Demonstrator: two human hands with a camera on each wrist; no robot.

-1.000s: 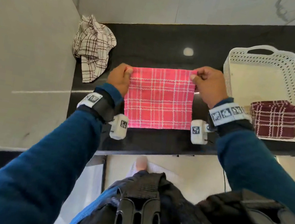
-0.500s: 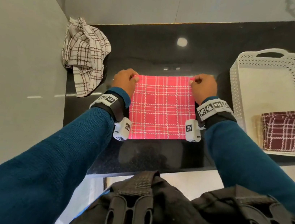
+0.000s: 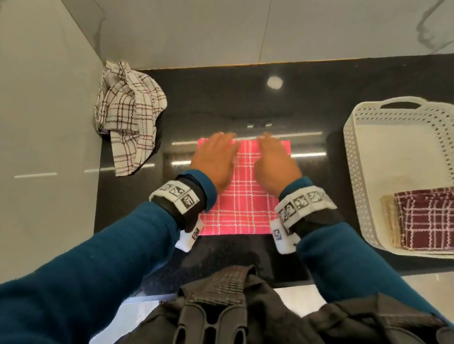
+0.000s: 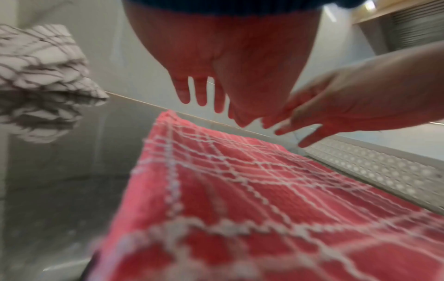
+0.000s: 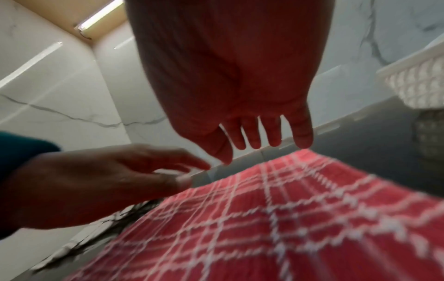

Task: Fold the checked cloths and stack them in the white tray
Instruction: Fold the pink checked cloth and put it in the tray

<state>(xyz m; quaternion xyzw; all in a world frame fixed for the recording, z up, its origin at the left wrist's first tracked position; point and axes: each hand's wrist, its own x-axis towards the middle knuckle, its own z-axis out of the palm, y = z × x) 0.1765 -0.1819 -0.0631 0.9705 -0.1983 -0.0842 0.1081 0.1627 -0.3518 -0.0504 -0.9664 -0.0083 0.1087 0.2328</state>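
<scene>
A pink checked cloth (image 3: 240, 200) lies flat on the black counter (image 3: 258, 103), also seen as pink cloth (image 4: 252, 199) and pink cloth (image 5: 276, 228) from the wrists. My left hand (image 3: 216, 155) and right hand (image 3: 275, 162) are spread over its far half with straight fingers, side by side. In the wrist views the left hand (image 4: 216, 91) and right hand (image 5: 254, 133) hover just above the cloth, holding nothing. The white tray (image 3: 365, 173) at the right holds a folded maroon checked cloth (image 3: 434, 223). A crumpled white checked cloth (image 3: 128, 111) sits at the far left corner.
Marble walls close the counter at the back and left. The counter's front edge runs just below my wrists. A beige folded cloth (image 3: 386, 214) peeks from under the maroon one. Bare counter lies between the pink cloth and the tray.
Both hands have let go of the pink cloth's far corners and moved inward, now flat and open over it. The cloth has gone from held to lying on the counter.
</scene>
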